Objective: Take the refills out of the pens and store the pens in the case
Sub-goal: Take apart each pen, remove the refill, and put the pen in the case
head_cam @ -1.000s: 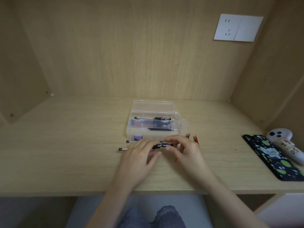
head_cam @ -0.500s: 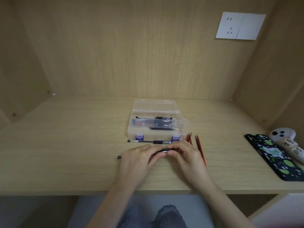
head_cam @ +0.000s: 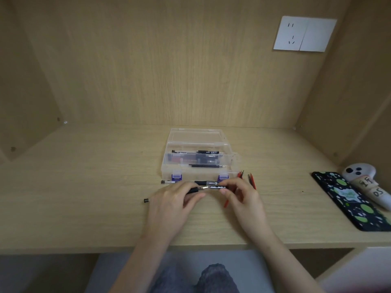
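Both hands hold one black pen just above the desk, in front of the clear plastic case. My left hand grips its black front section; my right hand pinches the barrel. The two parts are pulled slightly apart with a thin metal tip showing between them. The pen's far end sticks out left of my left hand. A second black pen lies on the desk against the case's front. The open case holds black pens and refills.
Several red refills lie on the desk right of the case, one partly under my right hand. A patterned black phone and a white controller sit at the right edge. A wall socket is high on the back panel.
The held pen has been lifted slightly and its front section pulled left away from the barrel, exposing the metal tip. My right hand shifted a little right.
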Demonstrator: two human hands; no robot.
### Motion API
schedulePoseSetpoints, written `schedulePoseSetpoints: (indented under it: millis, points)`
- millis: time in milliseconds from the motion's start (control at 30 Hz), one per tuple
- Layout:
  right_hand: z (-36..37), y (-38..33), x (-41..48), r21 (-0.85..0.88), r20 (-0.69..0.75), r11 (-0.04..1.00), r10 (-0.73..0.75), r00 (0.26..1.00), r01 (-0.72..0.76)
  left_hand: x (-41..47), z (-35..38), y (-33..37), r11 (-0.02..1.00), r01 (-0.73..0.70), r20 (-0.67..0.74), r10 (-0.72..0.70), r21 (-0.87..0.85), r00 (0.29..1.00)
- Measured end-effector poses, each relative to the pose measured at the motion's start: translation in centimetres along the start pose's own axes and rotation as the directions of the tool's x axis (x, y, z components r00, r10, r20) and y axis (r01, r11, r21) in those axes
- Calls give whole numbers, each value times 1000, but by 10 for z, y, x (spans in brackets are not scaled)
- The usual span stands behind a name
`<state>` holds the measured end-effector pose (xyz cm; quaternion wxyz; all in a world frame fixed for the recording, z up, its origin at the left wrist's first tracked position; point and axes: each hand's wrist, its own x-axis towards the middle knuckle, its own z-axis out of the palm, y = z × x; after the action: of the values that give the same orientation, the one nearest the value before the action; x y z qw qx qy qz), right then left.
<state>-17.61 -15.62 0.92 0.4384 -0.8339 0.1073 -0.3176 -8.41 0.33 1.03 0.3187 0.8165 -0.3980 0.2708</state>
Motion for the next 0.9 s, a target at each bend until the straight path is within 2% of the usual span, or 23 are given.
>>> schedulePoseSetpoints:
  millis: [167, 300, 467, 733, 900]
  points:
    - [5, 7, 2, -222, 37, 973, -51, 998, 58, 0, 3, -1, 996, 83, 54, -82, -27, 995]
    - [6, 7, 2, -318, 46, 943, -89, 995, 99, 0, 5, -1, 993, 86, 132, -75, -79, 988]
    - [3, 0, -1, -191, 56, 978, -78, 995, 87, -2, 5, -2, 994, 25, 162, -8, -102, 987]
    - [4, 2, 2, -146, 24, 979, -143, 989, 145, -1, 4, -3, 979, -37, 182, 74, -200, 981]
    - [0, 1, 0, -97, 53, 984, -143, 988, 148, -2, 5, -5, 967, -42, 168, 86, -250, 982]
